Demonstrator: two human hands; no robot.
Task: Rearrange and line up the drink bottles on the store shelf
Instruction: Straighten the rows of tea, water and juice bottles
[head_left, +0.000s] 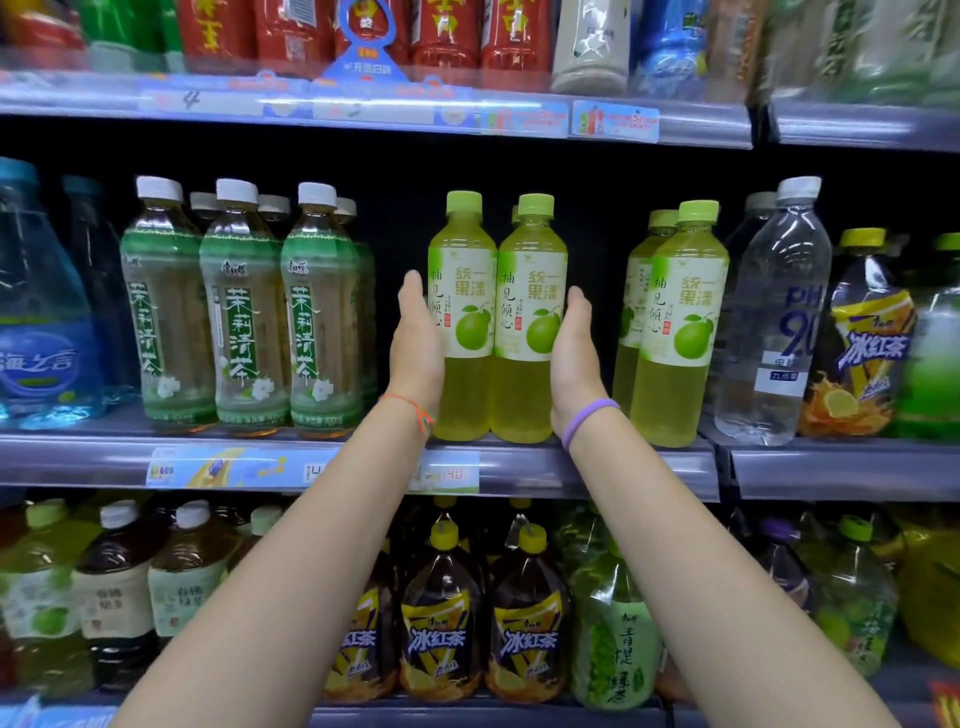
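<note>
Two yellow-green pomelo drink bottles (491, 317) with lime caps stand side by side at the front of the middle shelf (597, 462). My left hand (418, 338) lies flat against the left bottle's outer side, and my right hand (576, 353) lies flat against the right bottle's outer side. Fingers of both hands are straight, pressing the pair between the palms. Another pair of the same drink (675, 327) stands further right, one behind the other, with a gap between the groups.
Green-labelled jasmine tea bottles (244, 312) stand left of my hands, blue water bottles (41, 312) at far left. A clear water bottle (779, 317) and iced tea bottles (862, 338) are at right. Shelves above and below are full of drinks.
</note>
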